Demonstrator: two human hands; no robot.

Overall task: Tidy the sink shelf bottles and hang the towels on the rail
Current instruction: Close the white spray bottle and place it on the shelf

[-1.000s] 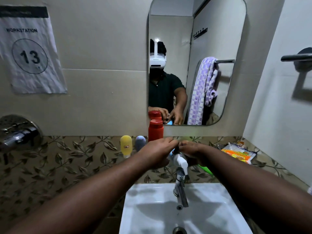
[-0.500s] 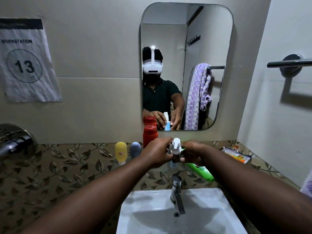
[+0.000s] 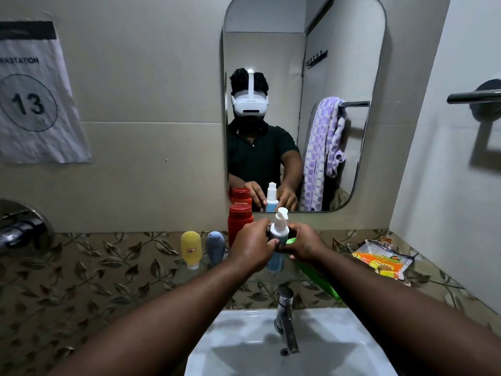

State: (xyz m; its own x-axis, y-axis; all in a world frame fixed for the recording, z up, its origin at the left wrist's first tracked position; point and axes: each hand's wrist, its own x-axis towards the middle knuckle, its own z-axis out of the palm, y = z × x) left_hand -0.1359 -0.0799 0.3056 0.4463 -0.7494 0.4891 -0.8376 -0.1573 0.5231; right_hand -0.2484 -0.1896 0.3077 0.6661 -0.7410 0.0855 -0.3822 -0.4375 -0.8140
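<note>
Both hands share one grip. The left hand (image 3: 253, 244) and the right hand (image 3: 305, 244) curl their fingers round the middle of a blue plastic pump bottle (image 3: 279, 232) with a white pump head, one from each side. The bottle stands upright, long axis vertical, squarely between the hands, so neither is nearer. Its base is on the clear glass shelf (image 3: 244, 276) or just above it; the glass is too transparent for me to tell which. Straight down looks like the way it needs to go.

Just left of the left hand, a red plastic bottle (image 3: 240, 222) with a red cap stands upright by the wall. Further left, a yellow squeeze tube (image 3: 191, 249) and a grey-blue squeeze tube (image 3: 215, 246) stand cap-down, side by side. Under the right wrist a green plastic bottle (image 3: 317, 280) lies on its side, pointing towards the sink's right corner.

That makes five containers. There is also one orange-and-yellow packet (image 3: 382, 260) at the right, one lilac checked towel (image 3: 322, 153) seen only in the mirror, and one metal rail (image 3: 471, 97) on the right wall.
</note>
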